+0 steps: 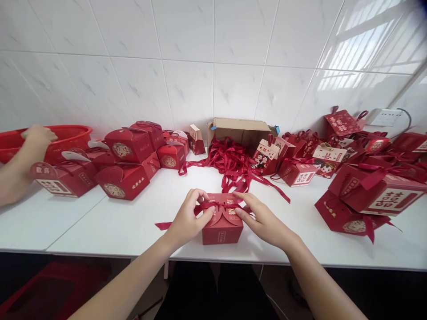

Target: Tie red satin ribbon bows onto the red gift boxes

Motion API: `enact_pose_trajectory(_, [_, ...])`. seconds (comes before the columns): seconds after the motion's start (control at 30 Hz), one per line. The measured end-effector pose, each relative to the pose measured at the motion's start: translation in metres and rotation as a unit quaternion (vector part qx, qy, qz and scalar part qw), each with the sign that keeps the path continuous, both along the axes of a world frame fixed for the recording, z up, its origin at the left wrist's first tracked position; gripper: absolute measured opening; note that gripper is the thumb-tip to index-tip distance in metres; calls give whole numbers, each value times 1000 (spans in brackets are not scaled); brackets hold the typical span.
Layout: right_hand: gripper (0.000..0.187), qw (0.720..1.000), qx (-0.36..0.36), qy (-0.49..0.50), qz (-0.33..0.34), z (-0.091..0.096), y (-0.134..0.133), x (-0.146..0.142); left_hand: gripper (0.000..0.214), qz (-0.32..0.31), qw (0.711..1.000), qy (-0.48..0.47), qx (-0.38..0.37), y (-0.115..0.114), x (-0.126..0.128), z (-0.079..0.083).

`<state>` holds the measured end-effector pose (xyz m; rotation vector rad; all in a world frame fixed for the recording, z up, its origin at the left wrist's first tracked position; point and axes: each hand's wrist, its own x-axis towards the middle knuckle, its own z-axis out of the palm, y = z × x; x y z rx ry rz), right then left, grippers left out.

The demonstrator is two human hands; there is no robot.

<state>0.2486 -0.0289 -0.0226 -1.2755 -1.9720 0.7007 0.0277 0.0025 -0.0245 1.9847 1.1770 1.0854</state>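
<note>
A small red gift box (223,233) with gold lettering stands upright near the table's front edge, its top flaps folded over. Across its top runs a dark red ribbon (218,205), crossed at the middle. My left hand (190,215) pinches the ribbon at the box's left side, thumb resting on the flap. On the right side, my right hand (258,218) grips the ribbon's other part between thumb and fingers. A loose ribbon tail (163,226) sticks out to the left behind my left wrist.
Behind lies a heap of red ribbons (230,155), spilling from a cardboard box (242,123). Red gift boxes (125,180) stand at left, and ribboned boxes (383,189) are stacked at right. A co-worker's hand (39,133) is at a red basin (73,133). A power strip (383,117) sits far right.
</note>
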Motion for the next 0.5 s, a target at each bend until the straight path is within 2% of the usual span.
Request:
enact_pose_trajectory(0.13, [47,1000,-14,-5,13,-3,1,-2,19,-10,995,-62,-74,1,0,-2])
enact_pose_trajectory(0.2, [48,999,-33,16,13,-4,3,-3,27,-28,983,-102,-149,3,-3,1])
enact_pose_trajectory(0.3, [53,991,-99,84,-9,-7,8,-2,37,-45,958,-127,-255,8,-7,7])
enact_pose_trajectory(0.37, [49,982,-150,113,-14,-8,13,2,37,-54,951,-114,-283,11,-10,9])
enact_pose_trajectory(0.43, [45,974,-193,119,18,-7,18,6,34,-73,949,-89,-292,13,-13,11])
enact_pose_trajectory(0.5, [51,965,-219,134,59,-4,21,9,34,-84,953,-57,-286,13,-15,13])
